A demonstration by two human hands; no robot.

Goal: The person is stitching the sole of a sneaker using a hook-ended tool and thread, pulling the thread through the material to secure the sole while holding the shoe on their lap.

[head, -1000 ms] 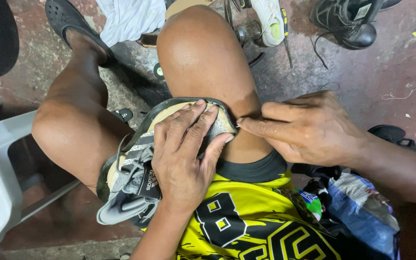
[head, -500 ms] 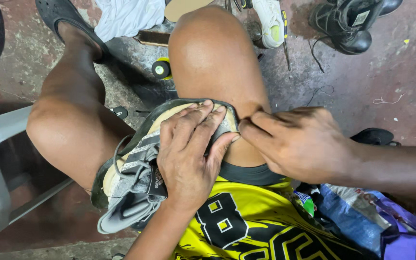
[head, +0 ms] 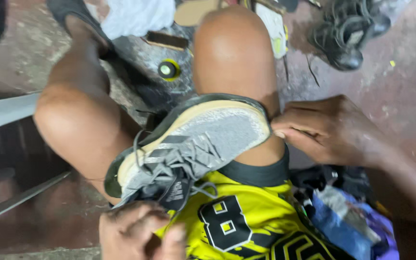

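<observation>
Two hands on one grey sneaker [head: 193, 149] lying across the lap: left hand [head: 138, 233] curled shut at heel end, right hand [head: 326, 127] fingers pinched together on toe's sole edge. Beyond, glue bottle [head: 168, 70], black shoes [head: 350, 36].

1. Shirt [head: 246, 226]: yellow jersey with black lettering and a large black numeral outlined in white.
2. Shorts [head: 258, 174]: dark hem showing under the jersey.
3. Legs: bare from thigh to knee.
4. Left hand [head: 138, 233], right hand [head: 326, 127]: bare, ungloved, no sleeves.
</observation>
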